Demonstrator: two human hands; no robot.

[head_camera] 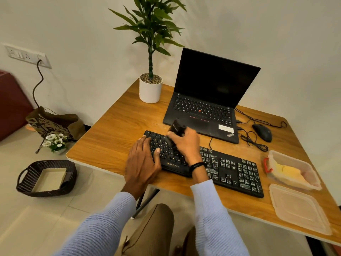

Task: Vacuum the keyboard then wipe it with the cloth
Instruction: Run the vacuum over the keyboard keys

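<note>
The black plastic keyboard [230,172] lies flat, its right-side keys smeared whitish (the left ones look clean). A small black handheld vacuum [176,128], gripped by the right hand [184,143], tilts over its left keys. A yellow cloth [289,171] lies in the clear tub [313,179] beside its right end.

Wide bare wood lies on the brown wooden table [114,130] left of the black corded keyboard [230,174], open back to the white pot with the green plant [150,90]. The left hand [142,163] rests flat on the keyboard's left end. The right hand [186,143], gripping a small black handheld vacuum [176,128], covers the keys beside it. The keyboard's right half lies uncovered. Behind, the open black laptop [203,111] stands close. To the right, tangled black cables [254,143], a black mouse [262,133], a clear plastic box [295,159] and its flat lid [299,209] crowd the table.
</note>
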